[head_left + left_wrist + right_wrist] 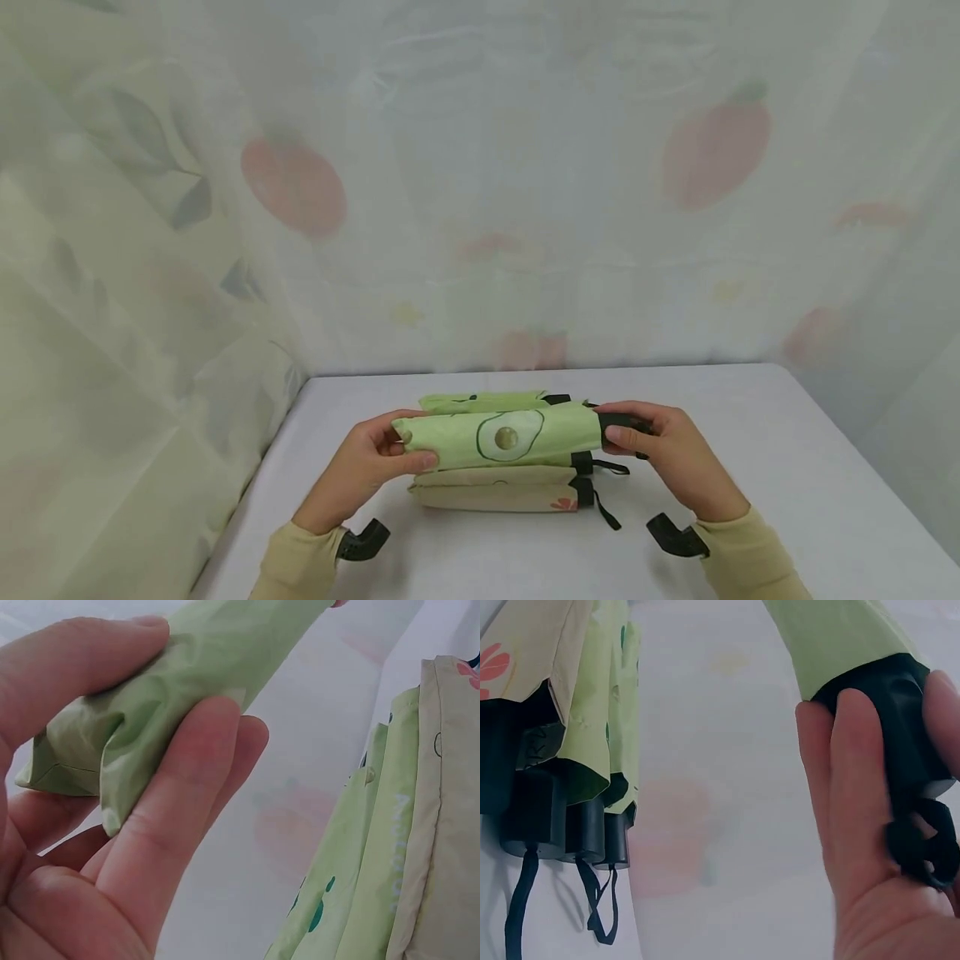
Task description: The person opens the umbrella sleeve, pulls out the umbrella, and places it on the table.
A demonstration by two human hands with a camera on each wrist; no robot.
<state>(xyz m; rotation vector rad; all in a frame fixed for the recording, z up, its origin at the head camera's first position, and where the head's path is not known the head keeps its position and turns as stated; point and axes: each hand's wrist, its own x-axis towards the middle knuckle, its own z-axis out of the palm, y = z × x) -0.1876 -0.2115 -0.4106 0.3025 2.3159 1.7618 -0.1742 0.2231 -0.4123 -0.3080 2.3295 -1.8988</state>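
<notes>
A folded green umbrella [457,437] with an avocado print is held level above the table between both hands. My left hand [375,450] grips its cloth end, thumb on one side and fingers on the other. At the opposite end, my right hand [667,442] pinches the black handle [900,727], from which a wrist strap [922,847] dangles. Below and around it lie more folded umbrellas side by side: a beige umbrella [495,498] nearest me, another beige one behind it, and green umbrellas [480,403] farther back, partly hidden by the held one.
The umbrellas lie on a white table [750,467], their black handles and straps pointing right. A pale curtain [525,167] printed with fruit hangs behind the table, and a similar one [112,333] hangs along the left edge. Black wrist mounts [363,540] show at both cuffs.
</notes>
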